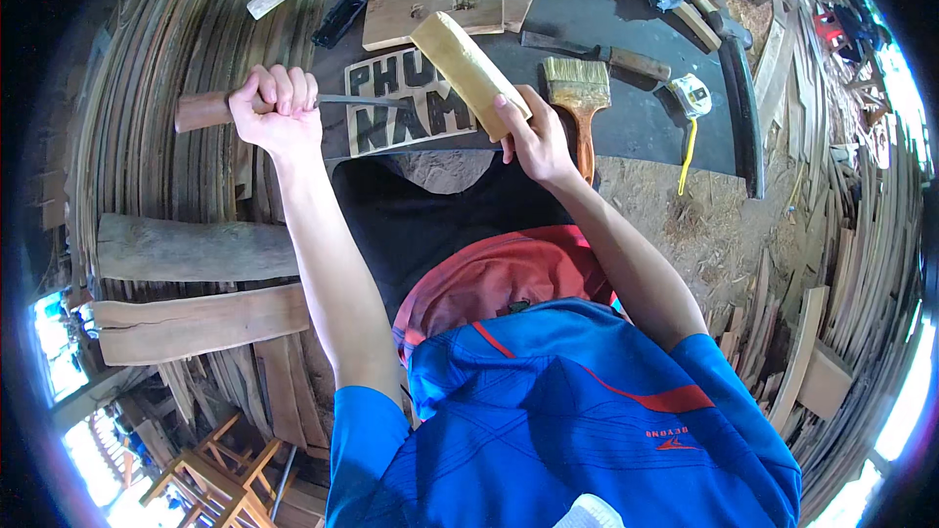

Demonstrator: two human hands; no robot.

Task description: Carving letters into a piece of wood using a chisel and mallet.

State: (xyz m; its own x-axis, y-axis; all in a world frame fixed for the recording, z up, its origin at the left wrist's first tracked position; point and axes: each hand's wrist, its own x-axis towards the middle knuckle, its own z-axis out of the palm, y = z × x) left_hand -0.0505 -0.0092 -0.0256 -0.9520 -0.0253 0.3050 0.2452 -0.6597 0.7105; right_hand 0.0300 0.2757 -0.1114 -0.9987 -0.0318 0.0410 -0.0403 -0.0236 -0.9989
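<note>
open strip of flat dark-grey table (pixel 641 127) between wide wooden-handled paintbrush (pixel 578 88) and white-and-yellow tape measure (pixel 691 95), brown-handled metal-bladed tool (pixel 636 63) lying beyond, thick yellowish wooden block (pixel 468 70) obstructing the brush's left side

The brush (pixel 584 115) has coarse bristles and a smooth, glossy wooden handle. Left of it, the wooden block (pixel 469 73) looks smooth; right of it, the tape measure (pixel 691 95) looks plastic; beneath it, the tabletop (pixel 641 132) looks matt.

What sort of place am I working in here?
Likely a woodworking shop: long brown timber boards stacked at left, plus a wide, wooden-handled bristle brush and a white tape measure with yellow tape.
</note>
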